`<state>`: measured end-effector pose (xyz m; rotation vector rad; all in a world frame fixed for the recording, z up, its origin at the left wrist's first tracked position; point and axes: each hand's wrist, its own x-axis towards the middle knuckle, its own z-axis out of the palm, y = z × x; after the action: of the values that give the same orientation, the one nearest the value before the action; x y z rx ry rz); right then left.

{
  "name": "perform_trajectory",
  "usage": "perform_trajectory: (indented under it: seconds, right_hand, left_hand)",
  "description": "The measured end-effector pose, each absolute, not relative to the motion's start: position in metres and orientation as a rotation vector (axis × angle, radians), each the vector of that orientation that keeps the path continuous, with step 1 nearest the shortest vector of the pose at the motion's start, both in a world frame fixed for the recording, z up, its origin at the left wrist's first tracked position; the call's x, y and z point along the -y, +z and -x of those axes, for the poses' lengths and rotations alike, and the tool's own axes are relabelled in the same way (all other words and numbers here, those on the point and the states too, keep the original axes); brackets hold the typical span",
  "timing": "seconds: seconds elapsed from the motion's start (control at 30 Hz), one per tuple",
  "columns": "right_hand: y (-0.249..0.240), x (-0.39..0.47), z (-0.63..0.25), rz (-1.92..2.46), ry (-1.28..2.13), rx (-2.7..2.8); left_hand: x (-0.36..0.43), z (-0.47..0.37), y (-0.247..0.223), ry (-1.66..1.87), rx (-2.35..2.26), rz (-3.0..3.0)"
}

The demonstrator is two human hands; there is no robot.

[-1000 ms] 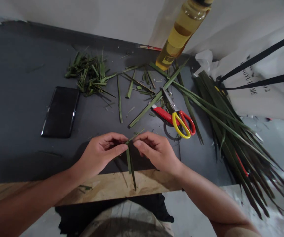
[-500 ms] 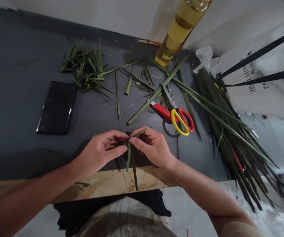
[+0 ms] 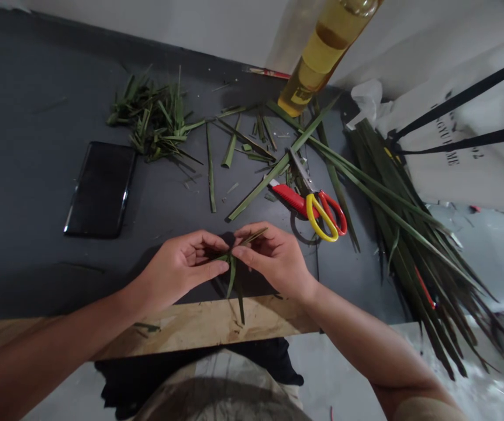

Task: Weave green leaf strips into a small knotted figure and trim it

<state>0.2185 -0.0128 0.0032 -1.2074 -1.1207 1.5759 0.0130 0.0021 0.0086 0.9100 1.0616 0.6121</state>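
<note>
A small piece of folded green leaf strips [image 3: 231, 275] is held between my two hands above the table's front edge, with two narrow ends hanging down and another pointing up to the right. My left hand [image 3: 194, 260] pinches its left side between thumb and fingers. On the right side, my right hand [image 3: 272, 254] grips it with the thumb on top and the fingers curled behind. The fingertips of both hands nearly meet, and they hide part of the folded middle.
Beyond my hands lie scissors [image 3: 324, 213], a red cutter [image 3: 291, 197] and loose leaf strips [image 3: 258, 184]. A black phone [image 3: 100, 190] and a leaf pile [image 3: 153, 120] are left. A bottle [image 3: 317, 58] stands behind; long leaves [image 3: 401, 222] and a white bag [image 3: 466, 134] are right.
The hanging leaf ends have shifted and reach less far down. My right hand has moved slightly up and to the right, and the strip pointing up-right shows more.
</note>
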Motion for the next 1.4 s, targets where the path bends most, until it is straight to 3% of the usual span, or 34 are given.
perform_trajectory:
  seconds: [0.17,0.3,0.53,0.67,1.17,1.4]
  right_hand:
    - [0.002,0.011,-0.218,1.204,1.555,1.157]
    - [0.008,0.012,-0.221,1.28,1.337,1.18]
    - [0.013,0.029,-0.216,1.341,1.207,1.729]
    - [0.003,0.033,-0.211,1.448,1.074,1.777]
    - [0.014,0.023,-0.211,1.399,1.682,1.445]
    - [0.016,0.022,-0.212,1.297,1.568,1.595]
  left_hand:
    - [-0.002,-0.014,0.01,0.624,-1.08,-0.905]
    - [-0.002,-0.014,0.012,0.708,-1.177,-0.912]
    - [-0.003,-0.01,0.014,0.726,-1.253,-0.94]
    - [-0.003,-0.009,0.013,0.71,-1.241,-0.951]
    - [0.003,-0.01,0.004,0.746,-1.255,-0.807]
    - [-0.001,-0.009,0.008,0.643,-1.172,-0.816]
